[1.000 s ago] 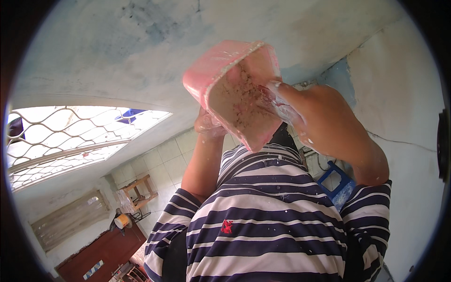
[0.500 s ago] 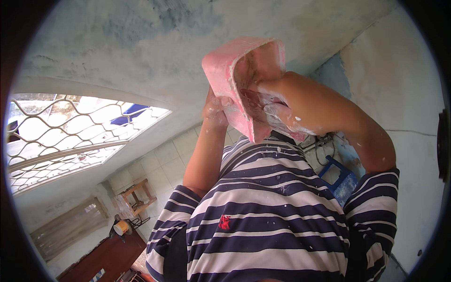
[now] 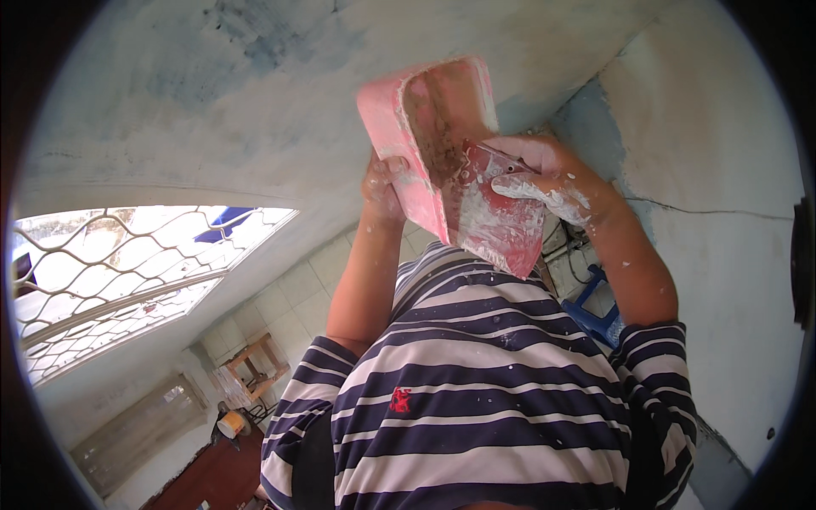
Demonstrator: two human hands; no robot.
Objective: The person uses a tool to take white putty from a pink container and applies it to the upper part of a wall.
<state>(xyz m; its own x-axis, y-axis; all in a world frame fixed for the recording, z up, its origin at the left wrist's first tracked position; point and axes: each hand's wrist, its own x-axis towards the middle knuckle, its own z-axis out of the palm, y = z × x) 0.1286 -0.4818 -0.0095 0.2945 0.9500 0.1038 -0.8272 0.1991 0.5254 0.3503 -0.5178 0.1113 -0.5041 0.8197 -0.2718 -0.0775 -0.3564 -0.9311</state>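
My left hand [image 3: 385,189] is closed on the left wall of a pink plastic tub [image 3: 387,119], its thumb lying over the outer side. The tub is tilted, with its open side toward the right and its inside coated in drying, whitish plaster. In my right hand [image 3: 557,183], smeared with white paste, is a thin putty scraper [image 3: 487,180]. Thumb and fingers pinch it at the tub's opening. The blade's lower outline is hard to separate from the tub's smeared wall.
A patchy plastered wall [image 3: 212,110] rises in front, meeting another wall [image 3: 714,161] at right. On the left is a window with a wavy metal grille [image 3: 110,263]. Below stand a blue plastic stool [image 3: 592,314], a small wooden stool [image 3: 255,365] and a reddish-brown table [image 3: 212,476].
My right hand has drawn back to the right out of the tub and turned, showing more of the scraper. The tub has shifted slightly left and tipped, so more of its inside shows.
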